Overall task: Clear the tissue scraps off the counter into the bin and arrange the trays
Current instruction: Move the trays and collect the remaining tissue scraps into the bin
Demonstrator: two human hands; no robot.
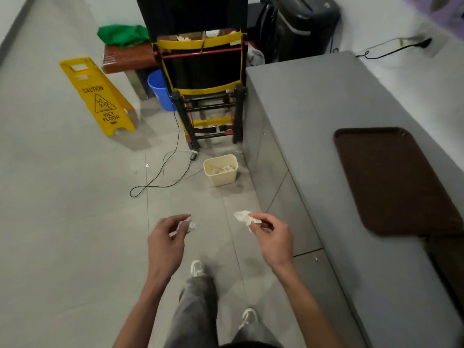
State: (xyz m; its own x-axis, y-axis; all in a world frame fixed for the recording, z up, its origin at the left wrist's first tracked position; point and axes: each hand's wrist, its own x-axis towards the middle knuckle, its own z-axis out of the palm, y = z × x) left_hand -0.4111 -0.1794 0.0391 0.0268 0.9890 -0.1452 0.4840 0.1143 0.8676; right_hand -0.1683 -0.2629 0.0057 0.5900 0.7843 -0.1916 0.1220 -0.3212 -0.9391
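Two hands hold tissue: the left hand (165,238) curls its fingers (175,218) round the left scrap (188,225), and the right hand (273,237) pinches the right scrap (241,216). Well ahead of the fingers the bin (222,180) stands on the floor (75,222); right of them, a tray (391,179) lies on the desk (308,116).

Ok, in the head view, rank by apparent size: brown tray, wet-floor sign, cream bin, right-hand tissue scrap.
brown tray
wet-floor sign
cream bin
tissue scrap
The tray is nearer, so its lead over the sign is unsure.
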